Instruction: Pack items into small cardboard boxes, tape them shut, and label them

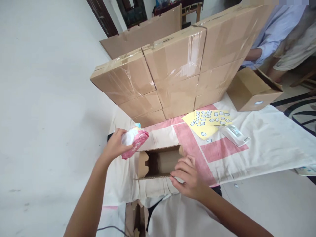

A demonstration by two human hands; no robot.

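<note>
Left hand [115, 144] is clamped on a pink packet [138, 144], fingers wrapped round it with something white and a bit of blue showing too, and honestly I can't tell if that's one item or a couple. It's held up off the cloth [261, 135], just left of the box [143, 165]. Right hand [188, 174] has thumb and fingertips pinched on the box's near rim, toward the right end. So where are things at? I'd call it partway: the box is open, flaps not closed, and the packet is outside it. The slips [202, 123] are mostly lying loose on the yellow sheet [209, 130] over to the right, with a small white device [234, 135] just beside it. The far box [247, 102] on the right has what looks like a similar slip on its near side, so that bit seems done there; can't see whether the near box has one. A cardboard wall [177, 69] stands along the far edge, and past it on the right there's somebody's pale blue sleeve [276, 33], their hand hidden from here.
</note>
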